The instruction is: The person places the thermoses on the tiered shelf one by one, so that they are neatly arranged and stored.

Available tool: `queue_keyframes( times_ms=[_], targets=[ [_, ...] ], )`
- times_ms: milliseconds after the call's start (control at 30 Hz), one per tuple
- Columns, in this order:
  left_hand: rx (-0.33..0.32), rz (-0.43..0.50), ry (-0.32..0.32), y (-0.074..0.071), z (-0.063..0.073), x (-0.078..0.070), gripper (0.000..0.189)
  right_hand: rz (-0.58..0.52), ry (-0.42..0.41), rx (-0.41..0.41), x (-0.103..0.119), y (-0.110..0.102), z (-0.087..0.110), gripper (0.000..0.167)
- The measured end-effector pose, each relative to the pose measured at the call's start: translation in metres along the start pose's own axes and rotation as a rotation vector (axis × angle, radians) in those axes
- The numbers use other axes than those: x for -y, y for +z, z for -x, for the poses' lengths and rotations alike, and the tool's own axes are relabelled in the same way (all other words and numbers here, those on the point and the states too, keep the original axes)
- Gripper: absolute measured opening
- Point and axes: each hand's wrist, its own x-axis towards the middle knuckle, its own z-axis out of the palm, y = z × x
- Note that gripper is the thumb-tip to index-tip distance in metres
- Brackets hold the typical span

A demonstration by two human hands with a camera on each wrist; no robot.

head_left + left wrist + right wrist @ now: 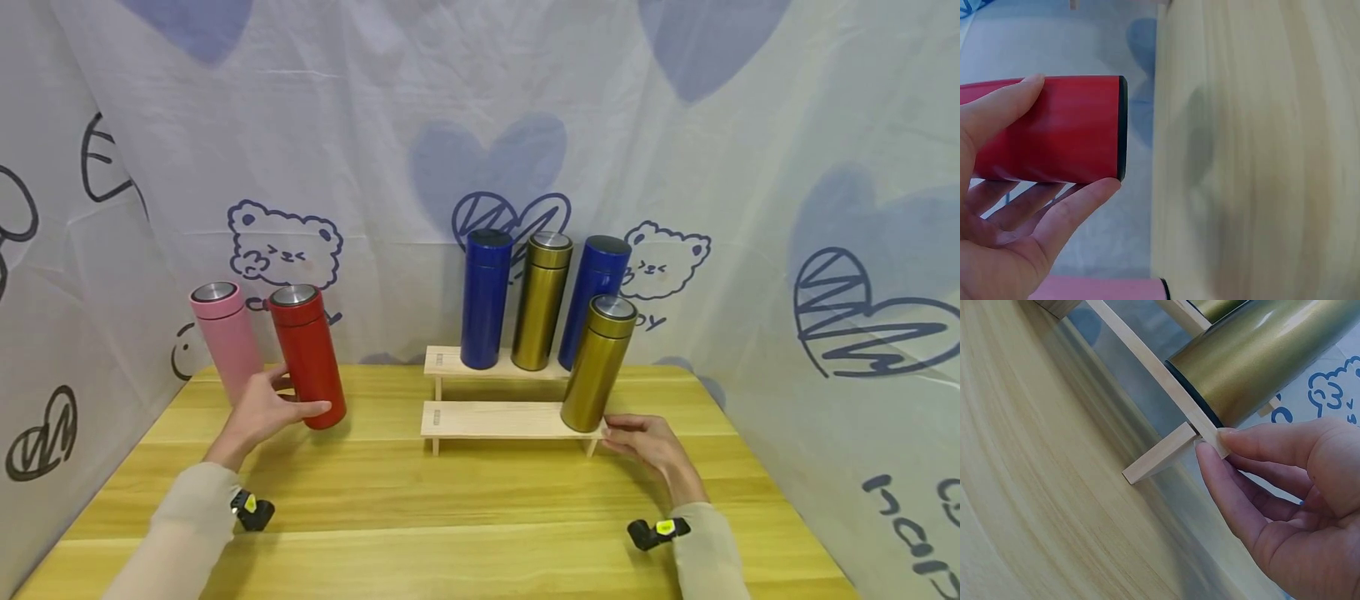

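Observation:
My left hand [262, 412] grips a red thermos bottle [309, 358] low on its body, thumb on one side and fingers on the other. In the left wrist view a gap shows between the bottle's dark base and the table. A pink thermos [228, 342] stands just left of it. At the right, my right hand [648, 446] pinches the right end of the lower wooden shelf [495, 419] between thumb and finger. A gold thermos [600, 367] stands on that shelf close to the right fingertips [1225, 439].
Behind, the upper wooden shelf [446, 362] bears a blue thermos [486, 300], another gold thermos [542, 304] and a second blue thermos [596, 275], partly hidden. The wooden table [420, 533] meets a patterned cloth [375, 167] at back and sides.

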Motion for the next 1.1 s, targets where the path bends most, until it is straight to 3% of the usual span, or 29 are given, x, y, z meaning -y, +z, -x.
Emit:
queue_keyframes(
  times_ms=[267,700,1100],
  targets=[
    [0.016,-0.002,0.056,0.006,-0.001,-0.022,0.085,-0.008,-0.006,0.005,-0.001,0.001,-0.001,0.051],
    [0.055,0.017,0.051,0.021,-0.002,-0.037,0.083,-0.003,-0.003,0.002,-0.003,0.003,-0.004,0.05],
    [0.072,0.023,0.068,0.041,-0.005,-0.063,0.077,-0.024,-0.001,0.006,0.0,0.0,-0.001,0.052]
  ],
)
